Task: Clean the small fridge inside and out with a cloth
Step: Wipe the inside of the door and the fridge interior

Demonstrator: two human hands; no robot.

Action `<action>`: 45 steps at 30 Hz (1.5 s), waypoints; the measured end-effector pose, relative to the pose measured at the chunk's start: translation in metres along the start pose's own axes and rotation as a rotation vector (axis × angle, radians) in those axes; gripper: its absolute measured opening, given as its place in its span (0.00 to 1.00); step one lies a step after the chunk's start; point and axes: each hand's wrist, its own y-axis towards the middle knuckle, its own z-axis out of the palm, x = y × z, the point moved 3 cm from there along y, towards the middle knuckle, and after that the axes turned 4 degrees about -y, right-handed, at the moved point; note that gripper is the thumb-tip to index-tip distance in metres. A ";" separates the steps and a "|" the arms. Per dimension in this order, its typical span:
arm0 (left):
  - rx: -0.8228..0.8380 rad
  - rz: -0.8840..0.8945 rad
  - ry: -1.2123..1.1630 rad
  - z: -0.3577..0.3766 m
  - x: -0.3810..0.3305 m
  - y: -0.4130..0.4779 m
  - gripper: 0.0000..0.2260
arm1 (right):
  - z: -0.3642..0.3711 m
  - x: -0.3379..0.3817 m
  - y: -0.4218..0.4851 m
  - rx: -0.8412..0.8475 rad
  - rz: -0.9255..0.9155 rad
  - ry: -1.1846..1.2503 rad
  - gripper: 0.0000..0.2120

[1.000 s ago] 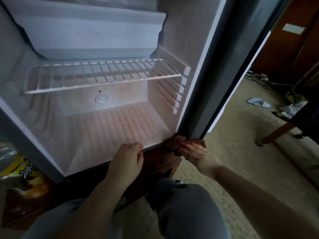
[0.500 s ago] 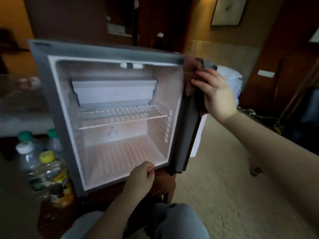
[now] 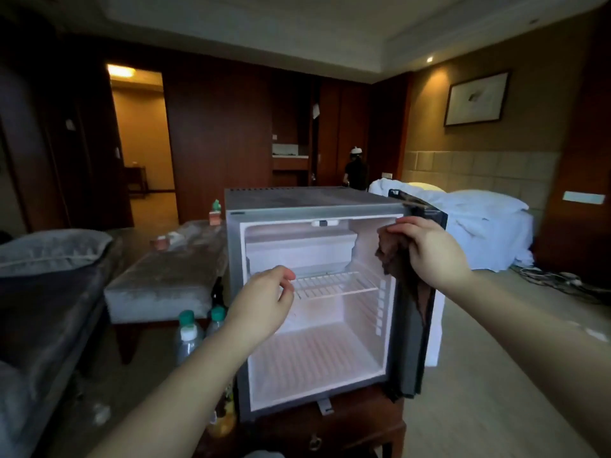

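Note:
The small grey fridge (image 3: 314, 201) stands on a low wooden stand with its door (image 3: 415, 342) swung open to the right. Its white inside holds a wire shelf (image 3: 334, 284) and a freezer box. My right hand (image 3: 429, 252) grips a brown cloth (image 3: 400, 269) against the upper right front edge of the fridge, near the door hinge. The cloth hangs down along that edge. My left hand (image 3: 264, 302) hovers in front of the opening at shelf height, fingers loosely curled, holding nothing.
Several plastic bottles (image 3: 190, 332) stand on the floor left of the fridge. A grey upholstered bench (image 3: 165, 279) and a sofa (image 3: 43, 276) lie to the left. A bed with white linen (image 3: 479, 226) is behind on the right. A person (image 3: 355, 170) stands far back.
My view rose from the fridge floor to the whole room. My right hand carried the cloth from the bottom right corner up to the top right edge. My left hand left the lower front rim.

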 end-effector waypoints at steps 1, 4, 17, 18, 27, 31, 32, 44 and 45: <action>-0.018 0.022 0.037 -0.013 0.001 0.003 0.11 | 0.001 0.003 0.006 -0.018 0.029 0.008 0.23; -0.063 0.079 0.160 -0.049 0.004 0.015 0.11 | 0.007 0.009 0.022 -0.057 0.121 0.048 0.22; -0.333 -0.027 0.265 -0.120 0.054 0.076 0.13 | 0.039 0.030 0.106 -0.281 0.260 0.231 0.12; -0.334 -0.046 0.237 -0.121 0.063 0.076 0.13 | 0.050 0.047 0.104 -0.274 0.209 0.236 0.11; -0.229 0.029 0.303 -0.119 0.106 0.056 0.14 | 0.127 0.231 0.080 -0.309 -0.136 0.447 0.09; -0.234 0.025 0.251 -0.108 0.110 0.049 0.12 | 0.119 0.231 0.084 -0.285 -0.184 0.411 0.12; -0.235 0.039 0.238 -0.104 0.107 0.048 0.12 | 0.116 0.229 0.087 -0.293 -0.191 0.419 0.12; -0.365 -0.116 0.088 -0.086 0.111 0.034 0.12 | 0.133 0.239 0.064 -0.221 -0.348 0.307 0.11; -0.382 -0.145 0.065 -0.090 0.112 0.033 0.12 | 0.120 0.242 0.080 -0.271 -0.347 0.309 0.10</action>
